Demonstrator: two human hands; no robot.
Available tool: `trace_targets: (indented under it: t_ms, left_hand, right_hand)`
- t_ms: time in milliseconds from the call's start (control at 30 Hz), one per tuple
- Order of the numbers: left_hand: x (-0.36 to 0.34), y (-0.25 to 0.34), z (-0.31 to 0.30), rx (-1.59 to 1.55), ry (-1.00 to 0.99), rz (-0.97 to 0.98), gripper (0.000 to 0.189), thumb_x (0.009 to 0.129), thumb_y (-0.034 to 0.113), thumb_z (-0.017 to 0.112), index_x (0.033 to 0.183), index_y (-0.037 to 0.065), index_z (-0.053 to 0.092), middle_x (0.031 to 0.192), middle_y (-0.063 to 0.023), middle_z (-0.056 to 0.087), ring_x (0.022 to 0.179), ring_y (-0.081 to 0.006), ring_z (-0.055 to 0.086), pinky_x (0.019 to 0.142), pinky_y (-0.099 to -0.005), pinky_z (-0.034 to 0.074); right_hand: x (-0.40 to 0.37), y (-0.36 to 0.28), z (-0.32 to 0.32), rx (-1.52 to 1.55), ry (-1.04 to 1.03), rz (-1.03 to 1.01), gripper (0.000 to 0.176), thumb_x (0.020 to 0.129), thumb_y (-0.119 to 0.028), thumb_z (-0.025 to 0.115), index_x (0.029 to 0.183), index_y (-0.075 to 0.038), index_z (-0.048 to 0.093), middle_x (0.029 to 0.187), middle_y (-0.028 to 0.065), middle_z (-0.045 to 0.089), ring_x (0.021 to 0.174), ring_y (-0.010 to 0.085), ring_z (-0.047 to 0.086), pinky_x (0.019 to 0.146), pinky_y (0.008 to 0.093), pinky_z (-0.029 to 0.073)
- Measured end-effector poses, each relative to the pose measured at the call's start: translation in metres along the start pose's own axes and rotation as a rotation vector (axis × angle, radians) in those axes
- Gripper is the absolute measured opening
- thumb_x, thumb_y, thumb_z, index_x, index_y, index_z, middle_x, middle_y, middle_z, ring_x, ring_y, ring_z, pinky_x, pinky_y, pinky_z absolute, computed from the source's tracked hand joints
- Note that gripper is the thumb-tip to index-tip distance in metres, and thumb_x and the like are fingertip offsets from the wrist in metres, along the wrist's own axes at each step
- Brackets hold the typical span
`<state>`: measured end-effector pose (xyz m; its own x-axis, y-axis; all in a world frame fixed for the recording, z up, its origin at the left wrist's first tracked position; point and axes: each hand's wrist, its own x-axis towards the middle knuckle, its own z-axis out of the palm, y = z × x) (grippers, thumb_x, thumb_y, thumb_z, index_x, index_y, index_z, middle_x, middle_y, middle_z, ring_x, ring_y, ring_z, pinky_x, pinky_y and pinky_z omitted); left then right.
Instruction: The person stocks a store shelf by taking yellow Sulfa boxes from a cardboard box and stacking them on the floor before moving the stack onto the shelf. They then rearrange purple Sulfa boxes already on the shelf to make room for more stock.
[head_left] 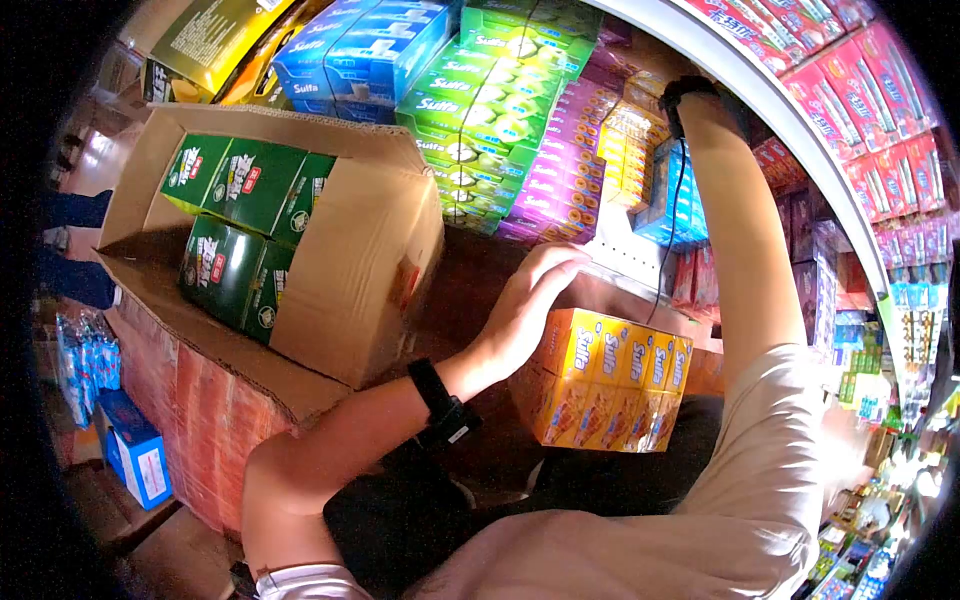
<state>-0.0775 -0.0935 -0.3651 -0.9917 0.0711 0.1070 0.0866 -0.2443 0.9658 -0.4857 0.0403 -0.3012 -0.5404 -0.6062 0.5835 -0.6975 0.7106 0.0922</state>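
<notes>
Below the shelf, my left hand (pixel 525 305) rests by the near edge of the white perforated shelf (pixel 625 250), its fingers extended and close together. Just under that hand stands a yellow-orange Sulfa carton (pixel 612 380), its printed face toward me. My right arm reaches up and into the shelf; the wrist wears a dark band, and my right hand (pixel 705 92) is mostly hidden in shadow at the back. Near it are yellow packs (pixel 630 150) and blue packs (pixel 672 195). Purple Sulfa packs (pixel 560 165) lie between the yellow packs and the green Sulfa packs (pixel 480 110).
An open cardboard box (pixel 350 255) holding green packages (pixel 232 270) stands at the left. Behind it are blue Sulfa cartons (pixel 365 55). A thin dark cable (pixel 668 250) hangs past the shelf. Pink packs (pixel 855 95) fill the upper shelf. A person's legs show at far left.
</notes>
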Motion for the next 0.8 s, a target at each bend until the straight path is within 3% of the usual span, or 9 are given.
trace_targets:
  t_ms: [267, 800]
  left_hand:
    - [-0.012, 0.006, 0.015, 0.061, -0.178, -0.098, 0.038, 0.1, 0.025, 0.037, 0.119, -0.001, 0.057, 0.125, -0.0119, 0.055, 0.123, -0.0211, 0.047, 0.107, -0.0318, 0.03]
    - [-0.019, 0.006, 0.012, -0.032, -0.169, -0.22, 0.039, 0.102, 0.025, 0.036, 0.122, -0.002, 0.054, 0.124, -0.0118, 0.057, 0.119, -0.0177, 0.05, 0.105, -0.0313, 0.034]
  right_hand:
    - [-0.005, -0.004, -0.002, -0.008, 0.019, 0.061, 0.08, 0.079, -0.047, 0.07, 0.141, -0.005, 0.041, 0.139, 0.0203, 0.048, 0.13, 0.0363, 0.044, 0.108, 0.0439, 0.036]
    - [-0.012, -0.006, -0.011, -0.016, 0.028, 0.122, 0.071, 0.085, -0.04, 0.065, 0.142, -0.006, 0.041, 0.14, 0.0187, 0.048, 0.131, 0.0343, 0.043, 0.109, 0.0426, 0.035]
